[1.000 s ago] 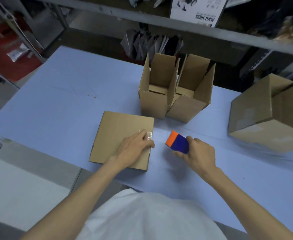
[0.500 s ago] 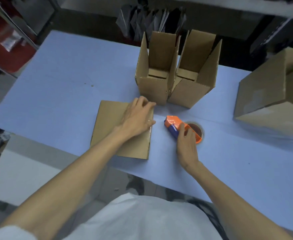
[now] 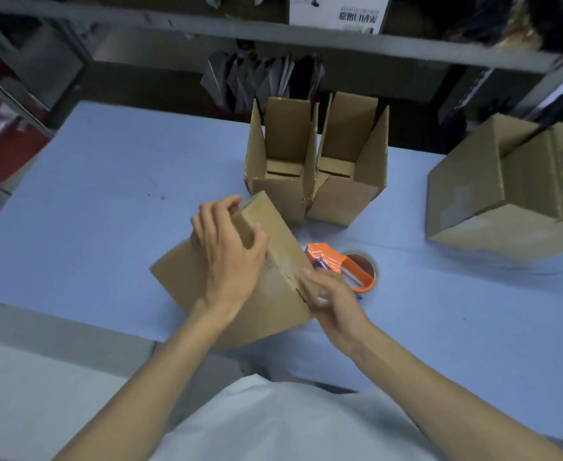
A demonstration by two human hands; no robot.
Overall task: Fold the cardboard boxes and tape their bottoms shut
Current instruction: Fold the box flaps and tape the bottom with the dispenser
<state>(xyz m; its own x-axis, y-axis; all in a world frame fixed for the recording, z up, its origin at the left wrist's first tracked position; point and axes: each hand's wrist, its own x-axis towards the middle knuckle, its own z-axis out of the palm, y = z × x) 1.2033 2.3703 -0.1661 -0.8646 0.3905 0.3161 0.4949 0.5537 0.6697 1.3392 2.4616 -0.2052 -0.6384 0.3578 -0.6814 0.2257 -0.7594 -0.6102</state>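
Head view.

Cardboard boxes, four in all.
- One small box point(image 3: 280, 294), near the table's front edge, tipped up on a corner. The left hand point(image 3: 230, 254) grips its raised upper corner, fingers curled over the top edge and thumb pressed on the face. The right hand point(image 3: 333, 304) is at the box's lower right edge. Its fingers are motion-blurred, so whether they pinch the cardboard cannot be told.
- Two upright boxes, left one point(image 3: 280, 197) and right one point(image 3: 343, 201), stand touching side by side just behind the held box. Their top flaps stand open, and only the folded bottom flaps show inside.
- One large box point(image 3: 493, 194) is at the right of the table, well apart from the others. Its contents are not visible.

Tape dispenser point(image 3: 350, 267), one: orange, lying on the blue table point(image 3: 107, 201) just beside the right hand and the held box.

Dark packets point(image 3: 260, 78), a bundle too blurred to count, stand behind the table under a shelf.
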